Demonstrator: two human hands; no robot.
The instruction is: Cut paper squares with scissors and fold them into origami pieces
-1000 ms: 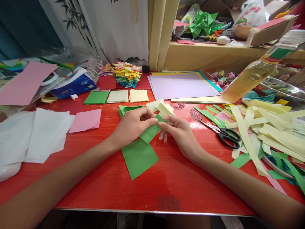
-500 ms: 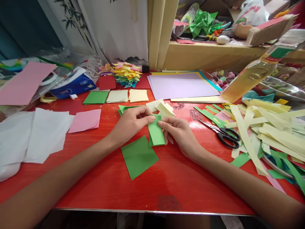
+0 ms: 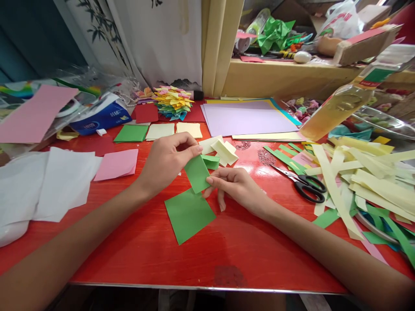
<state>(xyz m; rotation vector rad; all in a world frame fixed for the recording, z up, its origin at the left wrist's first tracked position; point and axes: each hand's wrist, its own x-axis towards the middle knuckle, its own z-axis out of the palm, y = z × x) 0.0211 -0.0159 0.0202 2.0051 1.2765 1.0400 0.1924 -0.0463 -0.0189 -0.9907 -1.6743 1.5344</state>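
A small green paper (image 3: 197, 173) hangs between my two hands above the red table. Its top edge is pinched between the thumb and index finger of my left hand (image 3: 167, 160). My right hand (image 3: 235, 186) grips its lower right corner with thumb and index finger, the other fingers partly curled below. Just under it lies a flat green square (image 3: 189, 218). Behind the held paper are a folded green piece (image 3: 210, 162) and folded cream pieces (image 3: 226, 152).
Black-handled scissors (image 3: 309, 188) lie right, beside a heap of paper strips (image 3: 337, 190). A tilted bottle (image 3: 340, 103) stands behind them. Pink sheets (image 3: 116, 164) and white sheets (image 3: 63, 183) lie left. Lilac paper (image 3: 240, 117) and a colourful folded stack (image 3: 174, 102) are at the back.
The held green paper has moved left and tilted. My left hand has shifted left and up, my right hand slightly left. The folded green piece behind now shows to the right of my left fingertips.
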